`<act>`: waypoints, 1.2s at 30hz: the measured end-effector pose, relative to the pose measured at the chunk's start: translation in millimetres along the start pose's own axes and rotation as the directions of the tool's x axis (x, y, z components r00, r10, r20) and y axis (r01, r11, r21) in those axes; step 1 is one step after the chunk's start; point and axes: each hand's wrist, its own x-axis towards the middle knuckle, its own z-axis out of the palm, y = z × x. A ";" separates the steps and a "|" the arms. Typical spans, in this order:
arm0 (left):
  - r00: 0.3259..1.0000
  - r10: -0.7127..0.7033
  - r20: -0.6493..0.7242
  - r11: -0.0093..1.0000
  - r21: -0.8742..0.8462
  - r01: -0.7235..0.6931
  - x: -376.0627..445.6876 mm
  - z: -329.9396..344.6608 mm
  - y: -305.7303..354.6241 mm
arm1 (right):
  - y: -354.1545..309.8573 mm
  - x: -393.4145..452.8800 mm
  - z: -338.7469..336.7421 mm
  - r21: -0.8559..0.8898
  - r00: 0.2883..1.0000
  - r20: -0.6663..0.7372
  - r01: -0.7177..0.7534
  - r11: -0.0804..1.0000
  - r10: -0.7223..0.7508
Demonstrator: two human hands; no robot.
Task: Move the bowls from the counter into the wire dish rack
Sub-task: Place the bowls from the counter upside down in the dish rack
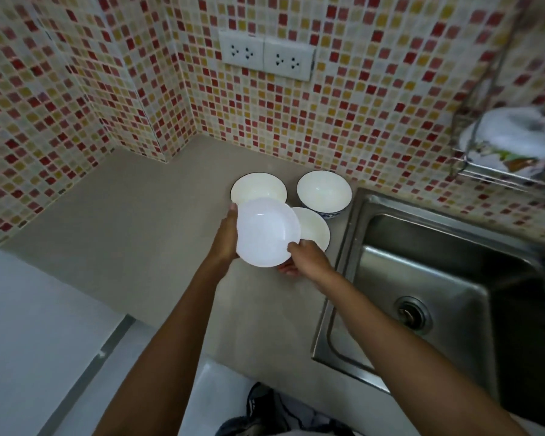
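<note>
A plain white bowl [266, 231] is lifted above the beige counter [132, 247], tilted toward me. My left hand [225, 237] grips its left rim and my right hand [307, 258] grips its lower right rim. Behind it on the counter stand three more bowls: a dark-rimmed white bowl [258, 187] at the back left, a blue-patterned deep bowl [324, 191] at the back right, and a dark-rimmed bowl [315, 229] partly hidden by the held one. The wire dish rack [472, 158] hangs on the wall at the upper right with a white dish in it.
A steel sink [428, 297] lies right of the bowls, its drain [411, 313] near the middle. Two wall sockets [266, 58] sit on the mosaic tiles above the counter. A white floor and dark shoes [261, 407] show below the counter edge.
</note>
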 end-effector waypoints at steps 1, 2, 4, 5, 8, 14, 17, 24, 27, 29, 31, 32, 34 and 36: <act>0.999 -0.010 0.039 1.000 -0.016 0.011 -2.0 17.3 3.0 | 2.1 -3.1 -14.9 0.009 0.999 -0.036 0.000 1.000 0.000; 0.998 -0.019 0.060 0.999 -0.032 0.021 -5.7 35.8 6.0 | 3.8 -8.0 -30.3 0.025 0.997 -0.071 0.003 1.000 -0.001; 0.995 -0.027 0.093 0.999 -0.030 0.029 -11.9 73.0 10.3 | 8.0 -20.7 -64.1 0.061 0.990 -0.137 0.020 0.998 -0.011; 0.993 -0.020 0.117 0.999 -0.028 0.023 -15.0 89.4 12.4 | 10.3 -27.5 -80.1 0.083 0.986 -0.164 0.030 0.996 -0.016; 0.988 -0.029 0.152 0.998 -0.051 0.037 -25.1 140.4 19.5 | 20.4 -49.5 -137.9 0.159 0.960 -0.277 0.087 0.983 -0.040; 0.939 0.044 0.341 0.992 -0.130 0.001 -59.2 217.4 37.8 | 14.6 -103.1 -252.9 0.173 0.803 -0.573 0.317 0.932 -0.166; 0.924 0.138 0.358 0.988 -0.114 -0.104 -71.2 250.0 51.6 | 7.0 -128.5 -299.7 0.101 0.658 -0.707 0.455 0.885 -0.258; 0.829 0.398 0.393 0.904 -0.014 -0.428 -98.6 327.4 93.7 | 7.3 -149.4 -385.6 -0.329 0.350 -0.832 0.316 0.890 -0.432; 0.767 0.539 0.350 0.798 0.082 -0.598 -111.1 364.1 109.7 | 28.6 -135.7 -419.8 -0.543 0.368 -0.765 0.072 0.837 -0.528; 0.705 0.625 0.335 0.692 0.181 -0.699 -116.4 390.3 119.5 | 42.0 -130.5 -440.2 -0.622 0.404 -0.735 -0.082 0.779 -0.544; 0.644 0.686 0.339 0.585 0.270 -0.765 -115.3 413.6 124.7 | 52.4 -128.8 -451.2 -0.649 0.438 -0.722 -0.158 0.744 -0.536; 0.608 0.712 0.351 0.523 0.314 -0.793 -114.5 425.8 125.5 | 56.5 -127.8 -453.9 -0.667 0.439 -0.711 -0.176 0.724 -0.549; 0.501 0.752 0.429 0.328 0.416 -0.848 -107.6 451.7 123.2 | 62.5 -123.1 -456.3 -0.705 0.439 -0.686 -0.201 0.680 -0.581; 0.422 0.740 0.524 0.165 0.467 -0.869 -100.4 476.3 118.2 | 64.5 -120.3 -456.4 -0.715 0.434 -0.682 -0.227 0.661 -0.589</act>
